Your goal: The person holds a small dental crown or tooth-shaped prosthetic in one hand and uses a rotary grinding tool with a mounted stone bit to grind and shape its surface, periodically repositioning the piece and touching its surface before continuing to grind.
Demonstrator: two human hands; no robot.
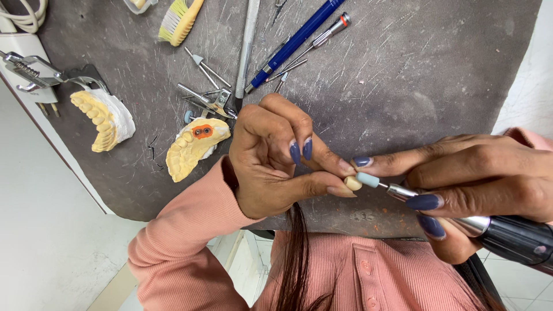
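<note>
Two dental casts (102, 118) (194, 147) on work mat (403, 69), left of hands; brush (180, 20), pen (294, 43), burs (204, 66) behind them.

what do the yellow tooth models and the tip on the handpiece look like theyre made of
Yellow tooth models: likely dental plaster, matte, chalky, on white bases. Handpiece tip: pale blue, dull, probably a rubbery polishing point, on a shiny metal shank.

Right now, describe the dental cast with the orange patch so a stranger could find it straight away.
Start at the dark, scratched work mat and go to its left part, where two yellow dental casts lie. The one wanted is the nearer to the left hand, just below a pile of small metal tools. Only it bears an orange patch with two holes; the other cast sits in white plaster.
</note>
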